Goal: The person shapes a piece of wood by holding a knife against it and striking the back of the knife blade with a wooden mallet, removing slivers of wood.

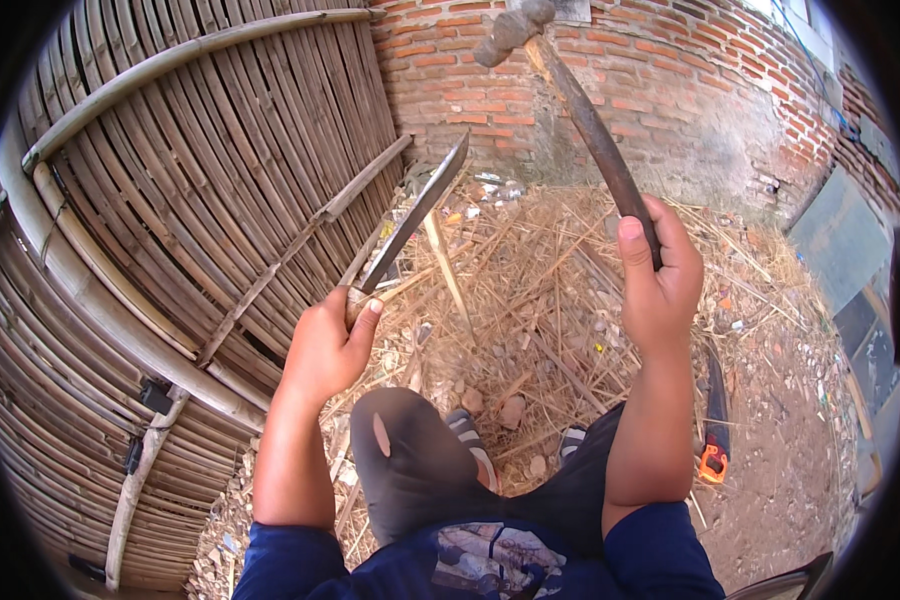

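My left hand point(328, 345) is closed round the handle of a machete point(417, 215). Its long dark blade slants up and to the right, the tip in front of the brick wall. In my right hand point(663, 285) is a hammer point(590, 115), gripped near the lower end of its worn wooden handle. The hammer's grey metal head is raised at the top of the view, with the thumb lying along the handle. The two tools are well apart. Just right of the machete blade, a pale split stick point(445, 262) stands slanted over the straw-covered ground.
A bamboo fence point(240, 150) runs along the left, and a brick wall point(660, 90) closes off the back. Dry straw and bamboo scraps point(540, 290) litter the ground. A handsaw with an orange handle point(713, 463) lies at my right. Grey panels point(845, 250) lean at the far right.
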The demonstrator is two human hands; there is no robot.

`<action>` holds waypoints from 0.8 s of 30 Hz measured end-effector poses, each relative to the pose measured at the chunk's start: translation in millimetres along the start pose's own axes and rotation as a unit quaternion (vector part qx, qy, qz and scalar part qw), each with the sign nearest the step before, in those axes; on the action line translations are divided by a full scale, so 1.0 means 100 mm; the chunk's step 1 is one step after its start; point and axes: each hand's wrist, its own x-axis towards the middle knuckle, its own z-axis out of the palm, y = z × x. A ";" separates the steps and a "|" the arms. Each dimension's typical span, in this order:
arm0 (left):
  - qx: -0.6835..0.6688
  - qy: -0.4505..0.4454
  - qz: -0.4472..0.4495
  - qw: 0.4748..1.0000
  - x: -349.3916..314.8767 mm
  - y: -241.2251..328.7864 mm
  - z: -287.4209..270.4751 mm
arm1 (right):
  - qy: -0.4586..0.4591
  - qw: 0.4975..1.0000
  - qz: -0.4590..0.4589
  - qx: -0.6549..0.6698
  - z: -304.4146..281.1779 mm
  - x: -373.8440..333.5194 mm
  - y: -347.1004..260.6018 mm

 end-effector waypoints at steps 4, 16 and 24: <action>-0.004 0.013 0.022 1.000 -0.02 -0.05 0.03 | -0.017 0.999 -0.032 -0.015 -0.01 -0.06 -0.11; -0.004 0.005 0.021 1.000 -0.04 -0.02 0.05 | -0.169 0.980 0.023 -0.104 0.08 -0.11 -0.17; 0.010 -0.016 0.019 1.000 -0.03 -0.06 0.17 | -0.169 0.979 0.023 -0.115 0.14 -0.15 -0.14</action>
